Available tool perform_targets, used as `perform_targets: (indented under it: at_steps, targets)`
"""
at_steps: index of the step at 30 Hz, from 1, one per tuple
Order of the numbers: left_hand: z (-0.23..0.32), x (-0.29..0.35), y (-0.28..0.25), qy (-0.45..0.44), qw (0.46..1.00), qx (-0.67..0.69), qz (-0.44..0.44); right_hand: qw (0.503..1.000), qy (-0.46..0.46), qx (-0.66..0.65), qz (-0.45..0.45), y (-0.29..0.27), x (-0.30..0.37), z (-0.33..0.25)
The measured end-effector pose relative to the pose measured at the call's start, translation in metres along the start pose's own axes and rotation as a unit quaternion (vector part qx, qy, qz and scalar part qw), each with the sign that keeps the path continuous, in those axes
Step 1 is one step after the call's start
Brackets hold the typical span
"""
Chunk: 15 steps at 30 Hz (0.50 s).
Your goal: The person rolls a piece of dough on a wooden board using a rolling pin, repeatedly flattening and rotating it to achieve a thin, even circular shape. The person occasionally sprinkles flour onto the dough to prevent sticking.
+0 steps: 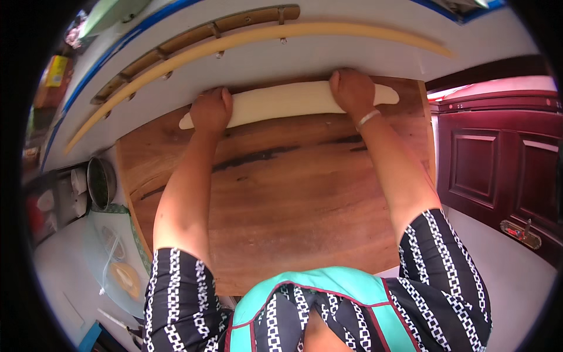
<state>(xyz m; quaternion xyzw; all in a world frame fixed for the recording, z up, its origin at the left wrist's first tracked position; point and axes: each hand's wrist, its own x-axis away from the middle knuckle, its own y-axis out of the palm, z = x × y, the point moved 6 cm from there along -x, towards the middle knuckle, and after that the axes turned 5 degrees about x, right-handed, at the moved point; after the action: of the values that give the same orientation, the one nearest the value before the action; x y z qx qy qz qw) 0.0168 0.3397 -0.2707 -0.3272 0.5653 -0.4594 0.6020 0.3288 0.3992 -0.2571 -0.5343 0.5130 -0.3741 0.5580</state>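
Note:
A long roll of pale dough [281, 104] lies across the far edge of a brown wooden board [305, 193]. My left hand [211, 110] is closed over the roll near its left end, fingers curled out of sight on the far side. Towards the right end, my right hand [353, 91] grips it the same way, with a light bracelet at the wrist. Both rounded ends of the dough stick out past my hands. Whether a rolling pin is inside the roll, I cannot tell.
A long pale wooden pole [258, 36] hangs along the white wall behind the board, below a wooden rack with hooks [193, 44]. On the right stands a dark red panelled door [498, 158] with a metal handle. A metal bowl [101, 183] is at the left.

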Motion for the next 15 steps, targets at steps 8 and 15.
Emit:
perform_targets:
  at_steps: [8, 15]
  targets:
    - [0.052, 0.157, -0.049, -0.063, 0.986, 0.022, -0.151, 0.999, 0.011, -0.042, -0.019, -0.024, 0.186, -0.002]
    - [0.109, 0.412, -0.133, 0.006, 0.991, 0.090, -0.094, 0.998, 0.008, -0.006, -0.058, -0.065, 0.463, -0.038]
